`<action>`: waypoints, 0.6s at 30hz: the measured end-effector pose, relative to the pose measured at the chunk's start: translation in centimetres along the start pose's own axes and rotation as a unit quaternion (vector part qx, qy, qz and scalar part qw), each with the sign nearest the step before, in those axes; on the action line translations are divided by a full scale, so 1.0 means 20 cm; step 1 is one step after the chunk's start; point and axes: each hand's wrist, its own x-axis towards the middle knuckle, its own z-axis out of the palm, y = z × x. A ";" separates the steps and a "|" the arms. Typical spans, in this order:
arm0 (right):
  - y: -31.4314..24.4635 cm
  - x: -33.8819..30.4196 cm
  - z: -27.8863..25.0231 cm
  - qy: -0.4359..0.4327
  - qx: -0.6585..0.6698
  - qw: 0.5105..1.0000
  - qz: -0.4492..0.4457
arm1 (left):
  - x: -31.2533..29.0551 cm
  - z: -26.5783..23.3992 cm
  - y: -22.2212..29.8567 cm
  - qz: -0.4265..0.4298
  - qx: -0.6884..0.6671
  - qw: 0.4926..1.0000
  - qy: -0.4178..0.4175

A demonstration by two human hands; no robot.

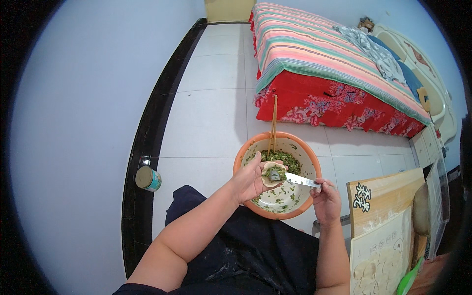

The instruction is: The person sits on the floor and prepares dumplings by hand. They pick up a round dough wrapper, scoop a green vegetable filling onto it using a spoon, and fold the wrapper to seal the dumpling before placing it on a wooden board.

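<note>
A dark navy garment [211,250] with pale smudges covers the lap. To the right, thin pale dough discs [376,273] lie on a white printed sheet [362,246] over a light wooden board [383,194], apparently placed to stay within easy reach. Ahead, the left hand [249,183] is palm up, cradling a round cream dough wrapper [268,182] topped with chopped green filling [280,169]; this cupped hold likely keeps the filling central. The right hand [326,198] grips a flat silver metal spatula [304,181] by its end, its tip against the filling. Both work above an orange-rimmed, cream-walled basin [239,160], probably so that scraps drop back in; long wooden chopsticks [274,118] lean inside. What supports the basin is hard to make out. White floor tiles [211,113] surround it, with a lidded tin [149,178] beside the pale blue wall [78,108], and a striped-covered bed [319,46] beyond.
</note>
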 end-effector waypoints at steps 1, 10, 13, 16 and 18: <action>0.00 0.00 0.00 0.006 0.030 1.000 0.000 | 0.00 0.00 0.00 0.004 0.003 1.000 0.000; 0.04 0.03 -0.03 -0.001 0.046 0.999 -0.007 | 0.03 -0.03 -0.02 0.043 -0.006 0.999 0.031; 0.05 0.07 -0.07 0.066 0.019 0.997 -0.043 | 0.03 -0.04 0.00 0.079 -0.001 0.991 0.108; 0.09 0.13 -0.09 0.160 -0.287 0.941 -0.081 | 0.03 -0.11 0.01 0.105 0.025 0.983 0.148; 0.17 0.20 -0.16 0.145 -0.368 0.917 -0.056 | 0.02 -0.08 0.01 0.095 0.022 0.987 0.129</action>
